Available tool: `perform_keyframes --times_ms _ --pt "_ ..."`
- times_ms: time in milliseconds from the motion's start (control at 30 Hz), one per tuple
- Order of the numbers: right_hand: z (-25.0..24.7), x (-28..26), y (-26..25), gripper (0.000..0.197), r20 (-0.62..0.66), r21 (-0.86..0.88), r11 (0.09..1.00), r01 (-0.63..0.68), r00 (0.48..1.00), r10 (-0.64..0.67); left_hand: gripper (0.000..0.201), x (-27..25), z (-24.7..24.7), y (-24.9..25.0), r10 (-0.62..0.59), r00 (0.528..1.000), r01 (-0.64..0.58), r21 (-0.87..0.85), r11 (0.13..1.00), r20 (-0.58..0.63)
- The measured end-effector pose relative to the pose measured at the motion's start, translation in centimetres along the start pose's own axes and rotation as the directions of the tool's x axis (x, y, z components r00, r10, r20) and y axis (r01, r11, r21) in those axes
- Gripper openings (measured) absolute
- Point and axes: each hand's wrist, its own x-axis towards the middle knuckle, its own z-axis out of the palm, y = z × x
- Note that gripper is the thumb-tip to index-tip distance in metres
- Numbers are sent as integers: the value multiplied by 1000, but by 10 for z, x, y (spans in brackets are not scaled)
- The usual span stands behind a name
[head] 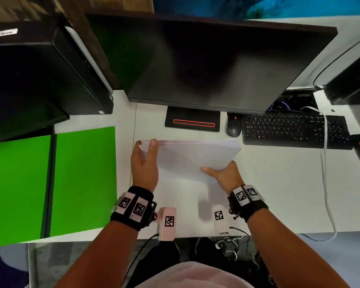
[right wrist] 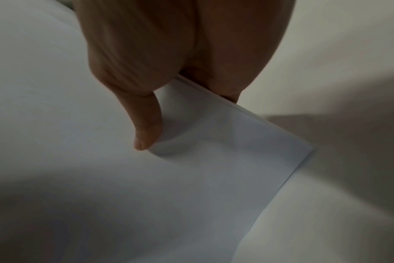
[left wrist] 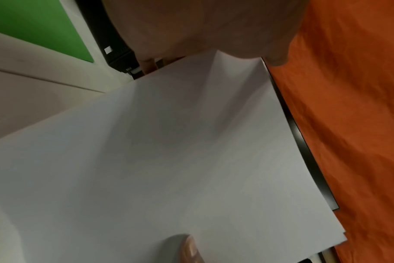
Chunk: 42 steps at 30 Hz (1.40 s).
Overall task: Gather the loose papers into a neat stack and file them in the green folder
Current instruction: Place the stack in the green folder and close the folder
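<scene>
From the head view, the stack of papers [head: 195,156] sits at the middle of the frame, held between both hands above the white counter [head: 279,183]. The left hand [head: 144,163] grips the stack's left edge, thumb up along the near face and the fingers hidden behind the sheets. The right hand [head: 224,175] holds the lower right part of the stack, its thumb laid across the front sheet and pointing left. The green folder [head: 52,183] lies open and flat at the left of the frame, just beside the left hand but apart from the papers. Above the stack stands a dark monitor [head: 206,59], and at the right lie a mouse [head: 233,126] and a keyboard [head: 293,129].

In the left wrist view the papers [left wrist: 191,160] fill most of the frame, the left hand [left wrist: 202,26] closed on their upper edge. A corner of the green folder [left wrist: 34,26] shows at the upper left, and a thumb tip [left wrist: 189,249] rests on the sheet at the bottom.

In the right wrist view the right hand [right wrist: 169,53] pinches the papers [right wrist: 202,169] from the top of the frame, thumb on the upper sheet and fingers under the edge. A corner of the stack juts to the right over the counter [right wrist: 349,71].
</scene>
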Motion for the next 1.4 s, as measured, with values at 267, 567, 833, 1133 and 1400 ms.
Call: perform_keyframes --times_ms 267,567,833,1133,1400 --pt "4 0 -5 20 -26 -18 1000 -15 1000 15 51 2 2 -17 17 994 -17 -2 1000 106" --pt "6 9 -1 16 36 -96 994 -56 998 60 49 27 -17 -26 -149 965 87 273 958 217" --pt "9 14 26 29 29 -188 932 -311 947 321 87 52 -143 -110 -319 938 237 920 312 -133" --pt "15 14 47 84 65 -179 907 -382 915 398 82 10 -176 -160 -426 898 191 971 146 -112" --pt "16 2 43 43 4 -174 901 -397 915 404 57 -31 -125 -146 -324 839 -392 898 198 438"
